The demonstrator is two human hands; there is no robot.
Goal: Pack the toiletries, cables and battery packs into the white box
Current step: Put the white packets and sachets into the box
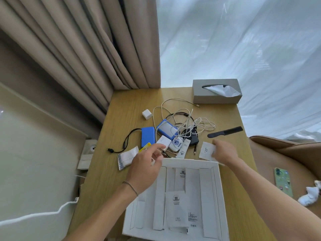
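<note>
Two hands are working beside the white box (216, 180): the right hand (224, 151) is pinching a thin, light, bendy packet (206, 150) by its edge; the left hand (147, 160) is hanging loose, holding nothing.

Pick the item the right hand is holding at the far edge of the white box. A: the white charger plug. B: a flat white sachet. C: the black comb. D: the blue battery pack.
B: the right hand pinches a flat white sachet just beyond the white box; the black comb lies untouched on the table.
</note>
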